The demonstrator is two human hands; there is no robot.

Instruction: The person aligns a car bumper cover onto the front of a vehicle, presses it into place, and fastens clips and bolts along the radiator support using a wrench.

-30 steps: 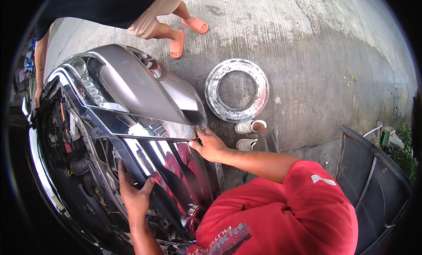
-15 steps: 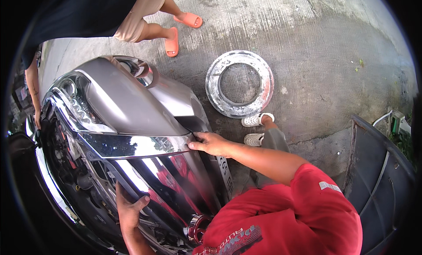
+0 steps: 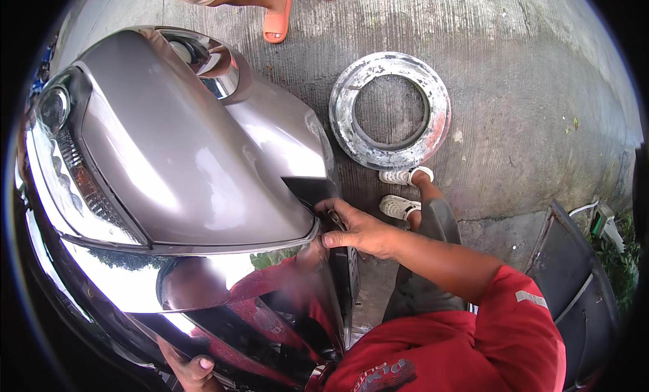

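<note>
Head view is showing a grey bumper [image 3: 203, 162] of a car, which is filling the left half of the picture. Right hand [image 3: 358, 228] is pressing on the right corner of the bumper, the fingers lying flat and close together against the panel edge, pinching nothing. Left hand [image 3: 193, 368] is gripping the bumper from below at its lower edge, with the thumb curling up over the dark glossy part; how the other fingers are closing I cannot tell. To the right of the bumper a metal ring [image 3: 390, 110] is lying flat on the concrete [image 3: 527, 88], and just below the ring two white shoes [image 3: 402, 192] are standing. Above the bumper another person's foot in an orange sandal [image 3: 277, 19] is standing.
</note>
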